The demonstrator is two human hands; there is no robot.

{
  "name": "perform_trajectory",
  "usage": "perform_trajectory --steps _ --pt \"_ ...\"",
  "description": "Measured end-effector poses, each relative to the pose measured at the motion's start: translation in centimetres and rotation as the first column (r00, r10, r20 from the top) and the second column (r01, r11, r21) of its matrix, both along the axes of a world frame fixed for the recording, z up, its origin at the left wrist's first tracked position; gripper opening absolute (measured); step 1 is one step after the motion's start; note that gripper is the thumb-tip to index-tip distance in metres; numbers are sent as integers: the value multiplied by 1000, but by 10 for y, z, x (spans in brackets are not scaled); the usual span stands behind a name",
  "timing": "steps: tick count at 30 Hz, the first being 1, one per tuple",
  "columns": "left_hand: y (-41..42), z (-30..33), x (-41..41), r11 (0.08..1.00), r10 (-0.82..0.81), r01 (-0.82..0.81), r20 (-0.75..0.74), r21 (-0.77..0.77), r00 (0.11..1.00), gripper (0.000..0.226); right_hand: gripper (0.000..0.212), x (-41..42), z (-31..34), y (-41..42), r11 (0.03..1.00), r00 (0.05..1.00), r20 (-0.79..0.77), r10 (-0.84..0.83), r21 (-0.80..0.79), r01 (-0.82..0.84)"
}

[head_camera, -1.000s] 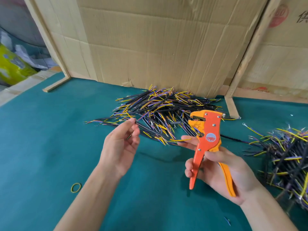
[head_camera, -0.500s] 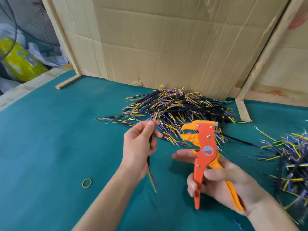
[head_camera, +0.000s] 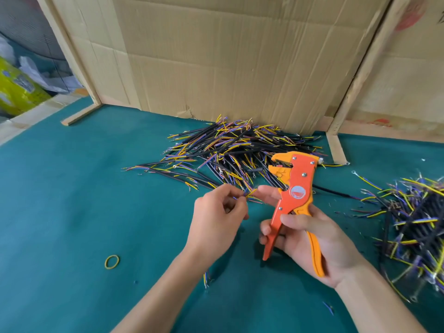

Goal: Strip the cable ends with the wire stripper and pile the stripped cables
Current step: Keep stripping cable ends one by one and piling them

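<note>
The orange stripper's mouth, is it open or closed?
Open. The wire stripper shows a gap between its jaws, with no wire inside; the right hand holds its handles spread.

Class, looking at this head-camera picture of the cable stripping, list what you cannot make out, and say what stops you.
1. Cable in the left hand: its middle is hidden by the hand and wrist.
2. Wire stripper: whether its teeth hold anything is too small to tell.
3. Right-hand pile: blurred and cut off by the right edge.
4. Red print on the cardboard: blurred, cut off at the top.
</note>
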State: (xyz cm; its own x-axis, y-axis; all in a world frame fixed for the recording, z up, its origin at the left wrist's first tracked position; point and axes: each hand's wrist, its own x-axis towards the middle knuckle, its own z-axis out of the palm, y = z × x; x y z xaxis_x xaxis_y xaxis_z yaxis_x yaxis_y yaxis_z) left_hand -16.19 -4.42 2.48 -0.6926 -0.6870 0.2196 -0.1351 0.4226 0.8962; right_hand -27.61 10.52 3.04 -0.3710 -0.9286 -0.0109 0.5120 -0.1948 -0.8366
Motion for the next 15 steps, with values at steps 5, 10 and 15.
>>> perform_trajectory --steps 5,10,15 --pt "-2 -3 0 1000 0 0 7 9 1000 13 60 -1 0 1 1000 1000 12 -15 0 15" --pt "-3 -5 -1 999 -21 21 16 46 1000 13 60 -1 1 0 1000 1000 -12 -10 30 11" --pt "-5 -6 -1 996 -61 61 6 66 998 18 60 0 2 0 997 1000 -5 26 66 -25"
